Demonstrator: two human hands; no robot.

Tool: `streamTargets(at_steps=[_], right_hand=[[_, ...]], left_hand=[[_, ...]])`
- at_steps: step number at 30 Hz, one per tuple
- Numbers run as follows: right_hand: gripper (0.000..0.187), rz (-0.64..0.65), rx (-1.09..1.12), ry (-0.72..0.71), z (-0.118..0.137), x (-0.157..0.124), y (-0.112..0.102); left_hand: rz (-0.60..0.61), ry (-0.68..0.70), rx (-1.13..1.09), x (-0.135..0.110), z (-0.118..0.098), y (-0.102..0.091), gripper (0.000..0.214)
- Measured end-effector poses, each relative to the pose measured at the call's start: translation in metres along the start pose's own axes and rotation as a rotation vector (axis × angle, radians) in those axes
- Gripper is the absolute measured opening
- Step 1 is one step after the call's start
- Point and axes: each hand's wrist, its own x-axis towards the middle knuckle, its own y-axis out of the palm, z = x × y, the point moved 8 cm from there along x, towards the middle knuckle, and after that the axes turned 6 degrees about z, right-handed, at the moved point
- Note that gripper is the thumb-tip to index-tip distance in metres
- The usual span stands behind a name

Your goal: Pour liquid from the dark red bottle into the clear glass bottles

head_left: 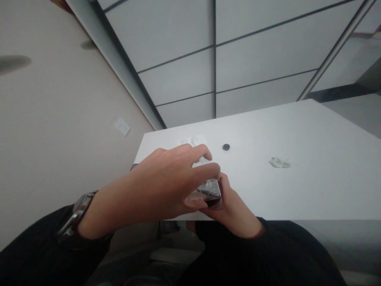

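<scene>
Above the front edge of the white table [297, 190], my two hands are together on a small dark box with a shiny, clear, film-like top [212, 188]. My right hand [238, 210] wraps around the box from the right and below. From the left, my left hand [166, 180] reaches over it, with the thumb and index finger closed on its top and near side. The other left fingers are curled above. Much of the box is hidden under my left hand, so its exact kind does not show.
Crumpled clear plastic [279, 162] lies on the table's right part. More clear, wrinkled material [193, 141] sits behind my left hand. A dark round disc [226, 147] is near the back. A wall with a socket [122, 126] stands left; panelled doors [184, 87] stand behind.
</scene>
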Motion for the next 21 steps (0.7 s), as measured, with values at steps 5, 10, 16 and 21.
streamTargets(at_steps=[5,10,16,21], right_hand=[[0.078,0.021,0.03,0.012,0.0083,0.0002,-0.0006],[0.079,-0.004,0.008,0.014,0.0077,0.0004,-0.0025],[0.08,0.008,0.0,0.042,0.0063,0.0003,-0.0016],[0.08,0.002,-0.01,0.057,0.0077,0.0004,-0.002]], left_hand=[[0.015,0.035,0.04,0.0039,-0.0034,-0.0025,0.035],[0.012,0.066,0.073,0.0053,-0.0062,-0.0038,0.036],[0.02,0.08,0.1,0.0069,-0.0074,-0.0038,0.038],[0.04,0.081,0.109,0.0089,-0.0085,-0.0042,0.037]])
